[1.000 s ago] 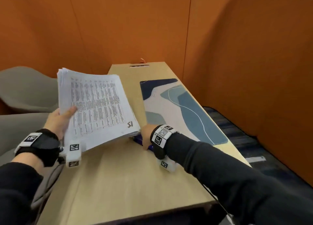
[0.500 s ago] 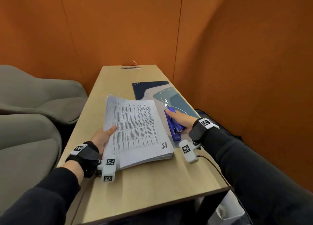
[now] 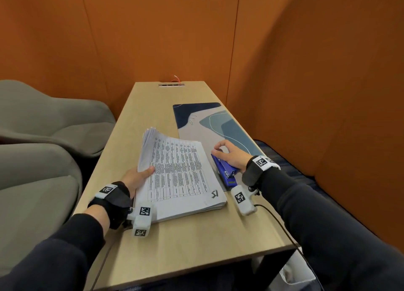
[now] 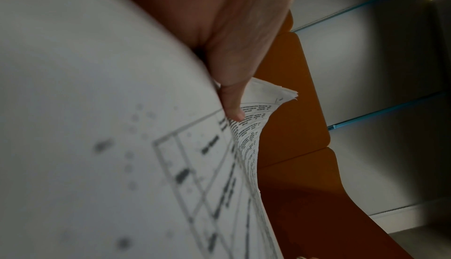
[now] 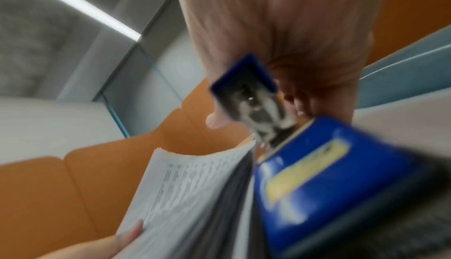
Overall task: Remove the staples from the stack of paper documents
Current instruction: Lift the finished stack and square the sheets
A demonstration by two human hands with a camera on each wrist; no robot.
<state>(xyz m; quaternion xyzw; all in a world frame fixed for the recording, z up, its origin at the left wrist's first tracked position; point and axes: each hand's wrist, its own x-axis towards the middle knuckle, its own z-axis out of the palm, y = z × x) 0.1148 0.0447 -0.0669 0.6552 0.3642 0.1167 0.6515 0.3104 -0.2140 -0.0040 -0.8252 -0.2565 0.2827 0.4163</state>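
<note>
A thick stack of printed paper documents (image 3: 181, 177) lies on the wooden table (image 3: 196, 242), its left edge lifted and fanned. My left hand (image 3: 143, 173) grips that left edge, thumb on the top sheet and fingers hidden beneath. The left wrist view shows the thumb (image 4: 231, 99) pressed on the curled pages (image 4: 251, 137). Just right of the stack, a blue stapler (image 3: 225, 169) lies on the edge of the desk mat. My right hand (image 3: 220, 151) is curled over its front end. In the blurred right wrist view the stapler (image 5: 324, 176) has its top arm raised off the base.
A blue and beige desk mat (image 3: 218, 126) covers the table's right side beyond the stapler. A socket strip (image 3: 171, 85) sits at the far end. Grey armchairs (image 3: 43, 120) stand left of the table and orange walls close the back and right. A cable (image 3: 282, 225) crosses the near right corner.
The stack came down from mid-air onto the table, still in my left hand. My right hand, which was beneath the raised stack on the stapler, now holds the stapler right of the stack.
</note>
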